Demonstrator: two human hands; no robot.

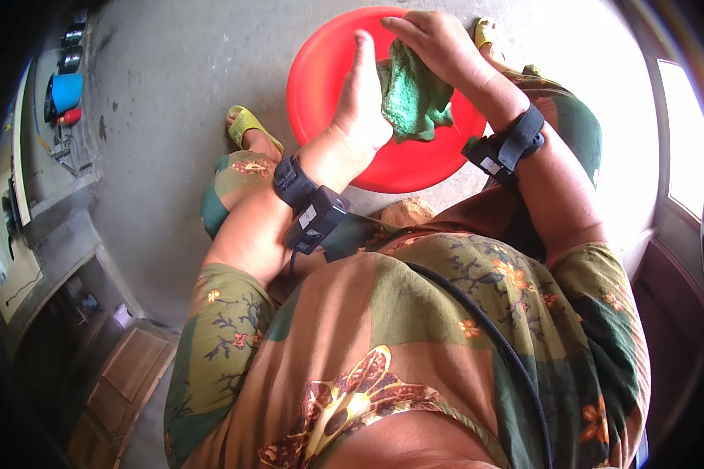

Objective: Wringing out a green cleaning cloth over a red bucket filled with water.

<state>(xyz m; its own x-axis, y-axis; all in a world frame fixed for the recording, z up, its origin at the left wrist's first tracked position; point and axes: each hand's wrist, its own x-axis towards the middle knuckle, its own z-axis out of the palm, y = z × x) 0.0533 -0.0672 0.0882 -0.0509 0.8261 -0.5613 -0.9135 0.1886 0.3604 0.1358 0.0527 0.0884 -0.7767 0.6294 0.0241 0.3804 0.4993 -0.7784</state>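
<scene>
A green terry cloth (413, 97) hangs bunched between my two hands, over a round red plastic basin (317, 64) on the floor. My right hand (437, 44) grips its upper part from above, fingers bent over it. On the cloth's left side, my left hand (361, 111) holds it against the palm. The left thumb points up, clear of the cloth, and the other left fingers are mostly hidden. No water can be made out in the basin.
My feet, in yellow slippers (252, 126), flank the basin on a concrete floor (164, 146). A brownish stone-like lump (409, 211) lies near my lap. At far left are a blue bucket (67, 92) and a low wooden cabinet (129, 363). A black cable (493, 334) crosses my clothing.
</scene>
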